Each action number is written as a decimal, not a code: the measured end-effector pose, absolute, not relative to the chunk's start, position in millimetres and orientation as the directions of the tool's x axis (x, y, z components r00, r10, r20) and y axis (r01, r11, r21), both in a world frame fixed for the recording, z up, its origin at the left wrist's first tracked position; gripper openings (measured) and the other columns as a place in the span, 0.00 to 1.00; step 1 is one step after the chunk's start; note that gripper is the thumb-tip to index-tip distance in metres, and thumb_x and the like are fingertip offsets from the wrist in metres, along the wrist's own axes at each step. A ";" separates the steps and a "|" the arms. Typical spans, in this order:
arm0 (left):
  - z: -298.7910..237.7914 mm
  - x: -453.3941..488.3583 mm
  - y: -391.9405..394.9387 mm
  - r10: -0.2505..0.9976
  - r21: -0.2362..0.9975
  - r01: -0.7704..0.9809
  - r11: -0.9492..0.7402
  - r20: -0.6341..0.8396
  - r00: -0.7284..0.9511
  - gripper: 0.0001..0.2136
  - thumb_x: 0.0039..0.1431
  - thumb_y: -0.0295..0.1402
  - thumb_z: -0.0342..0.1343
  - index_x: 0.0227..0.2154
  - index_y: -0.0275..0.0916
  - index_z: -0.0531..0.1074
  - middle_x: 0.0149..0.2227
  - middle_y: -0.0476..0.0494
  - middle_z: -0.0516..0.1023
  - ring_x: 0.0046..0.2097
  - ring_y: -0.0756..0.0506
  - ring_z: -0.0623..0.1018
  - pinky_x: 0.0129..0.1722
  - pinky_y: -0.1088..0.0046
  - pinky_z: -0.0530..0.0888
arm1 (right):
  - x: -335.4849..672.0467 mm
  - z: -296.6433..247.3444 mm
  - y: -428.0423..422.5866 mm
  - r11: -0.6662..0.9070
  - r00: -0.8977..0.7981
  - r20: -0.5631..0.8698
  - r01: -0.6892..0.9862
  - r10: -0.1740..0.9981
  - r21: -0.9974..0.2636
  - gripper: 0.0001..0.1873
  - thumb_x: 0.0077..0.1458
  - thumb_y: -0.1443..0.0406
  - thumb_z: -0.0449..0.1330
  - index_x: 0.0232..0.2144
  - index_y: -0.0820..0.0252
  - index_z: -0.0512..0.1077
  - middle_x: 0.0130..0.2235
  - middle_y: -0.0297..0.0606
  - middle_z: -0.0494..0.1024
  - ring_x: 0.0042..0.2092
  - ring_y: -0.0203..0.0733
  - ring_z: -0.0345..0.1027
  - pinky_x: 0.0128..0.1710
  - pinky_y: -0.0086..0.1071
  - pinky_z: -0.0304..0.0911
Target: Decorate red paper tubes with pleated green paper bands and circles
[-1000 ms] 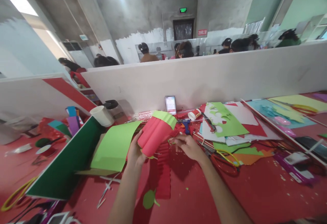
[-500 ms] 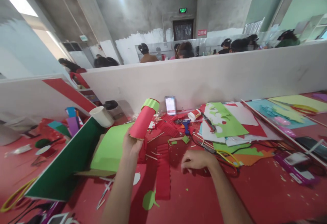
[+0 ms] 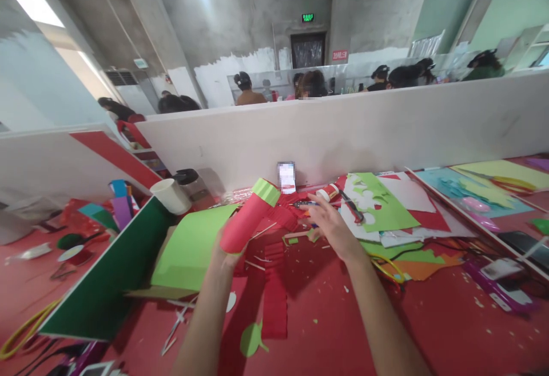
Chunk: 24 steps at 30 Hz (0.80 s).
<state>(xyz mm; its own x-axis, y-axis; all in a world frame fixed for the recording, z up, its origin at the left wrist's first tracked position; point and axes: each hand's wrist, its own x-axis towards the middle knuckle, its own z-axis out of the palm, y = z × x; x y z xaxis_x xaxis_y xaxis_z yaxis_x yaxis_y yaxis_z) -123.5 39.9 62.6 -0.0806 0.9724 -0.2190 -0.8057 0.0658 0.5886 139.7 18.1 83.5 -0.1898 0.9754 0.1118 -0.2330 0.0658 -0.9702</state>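
My left hand [image 3: 228,255] is wrapped round the lower part of a red paper tube [image 3: 246,223], which leans up to the right and has a light green pleated band [image 3: 266,192] at its top. Most of the left fingers are hidden behind the tube. With fingers apart and holding nothing, my right hand [image 3: 333,226] is over the clutter at the back. A small red-and-white roll or cup [image 3: 328,192] lies just beyond its fingertips. Below the tube, a strip of red crinkled paper [image 3: 274,299] and a light green paper cut-out [image 3: 252,339] lie flat.
A curved light green sheet [image 3: 184,250] and a dark green board [image 3: 111,273] stand left. A white cup [image 3: 170,196] is behind them. Cut green paper [image 3: 381,204] and yellow-handled scissors [image 3: 388,268] lie right. A phone [image 3: 286,177] leans against the white partition [image 3: 364,136].
My right hand has moved forward from the table's middle and its fingers have spread. The tube in my left hand has shifted slightly right and down and tilts more.
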 end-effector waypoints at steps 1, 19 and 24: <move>64.5 -120.3 38.8 0.967 0.611 -0.787 0.091 -0.244 -0.077 0.18 0.57 0.30 0.57 0.51 0.36 0.72 0.38 0.39 0.82 0.37 0.40 0.83 0.34 0.67 0.81 | 131.8 85.6 18.9 0.001 -0.224 0.096 -0.390 0.970 -0.921 0.32 0.56 0.52 0.60 0.61 0.50 0.59 0.58 0.44 0.69 0.45 0.46 0.73 0.39 0.40 0.73; 82.0 -118.9 13.9 1.000 0.942 -0.335 0.003 0.003 0.019 0.20 0.47 0.33 0.68 0.43 0.40 0.70 0.40 0.43 0.79 0.37 0.42 0.81 0.36 0.71 0.77 | 130.0 42.5 16.5 -0.273 -0.515 -0.103 -0.266 0.851 -0.925 0.42 0.49 0.63 0.69 0.63 0.48 0.56 0.47 0.38 0.78 0.46 0.45 0.74 0.47 0.39 0.68; 78.1 -121.2 19.9 1.000 0.937 -0.349 0.016 -0.024 -0.019 0.20 0.47 0.33 0.68 0.43 0.40 0.70 0.38 0.43 0.79 0.37 0.42 0.81 0.38 0.69 0.77 | 134.9 41.8 17.4 -0.323 -0.548 -0.135 -0.262 0.826 -0.909 0.39 0.54 0.58 0.65 0.64 0.43 0.53 0.52 0.40 0.73 0.44 0.44 0.74 0.41 0.41 0.73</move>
